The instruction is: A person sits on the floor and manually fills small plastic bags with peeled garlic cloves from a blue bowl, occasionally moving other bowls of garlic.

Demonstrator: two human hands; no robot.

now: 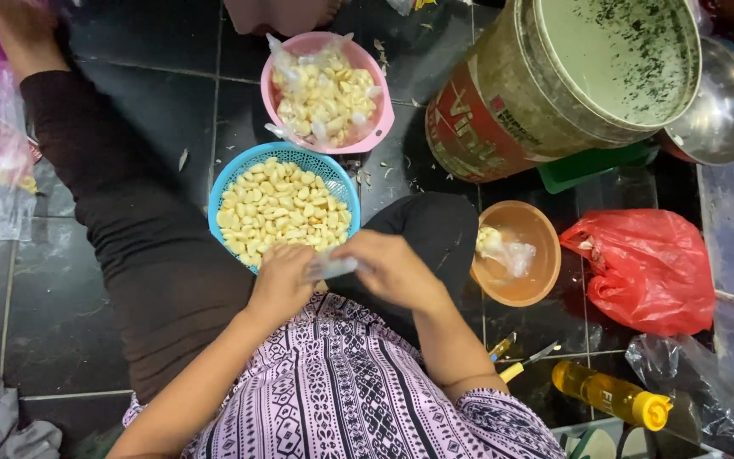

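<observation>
Pinching a small clear bag between left hand and right hand.

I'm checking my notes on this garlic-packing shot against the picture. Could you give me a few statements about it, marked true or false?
1. Both hands hold a small clear plastic bag between them. True: the left hand and right hand pinch it from either side.
2. The blue basket is empty. False: it is full of peeled garlic cloves.
3. The pink bowl holds small filled bags. True.
4. The red plastic bag lies inside the orange bowl. False: it lies on the floor beside it.
5. The yellow bottle stands upright. False: it lies on its side.
</observation>
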